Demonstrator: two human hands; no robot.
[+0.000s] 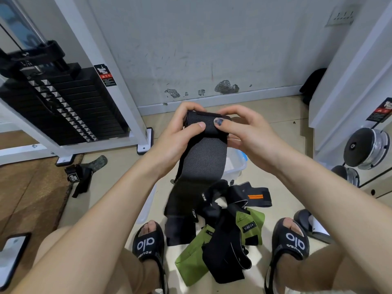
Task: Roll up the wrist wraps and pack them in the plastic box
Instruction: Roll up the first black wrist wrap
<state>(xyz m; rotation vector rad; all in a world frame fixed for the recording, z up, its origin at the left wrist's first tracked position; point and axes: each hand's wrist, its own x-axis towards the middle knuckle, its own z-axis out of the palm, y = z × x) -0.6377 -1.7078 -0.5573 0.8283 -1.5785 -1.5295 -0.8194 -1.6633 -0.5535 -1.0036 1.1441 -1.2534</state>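
The left hand (pixel 180 128) and the right hand (pixel 241 128) are raised close together in front of the chest, both clamped on the top end of a dark grey wrist wrap (pixel 203 153): thumbs press on the near face of the small roll and the fingers curl round behind it, so neither hand is loose or spread. Holding the roll from both sides probably keeps its edges level as it is wound, while the free length of the wrap hangs straight down toward the floor, where its own weight should keep it taut and untwisted. Just below and behind the hanging strip sits the clear plastic box (pixel 238 166), near enough that a finished roll could be dropped straight in; whether it holds anything yet is hard to tell. Nearer, between the person's two sandalled feet, lies the pile of unrolled wraps (pixel 222 230), black and green ones tangled together, one with an orange stripe at the right. At far left stands a weight stack (pixel 63 102).
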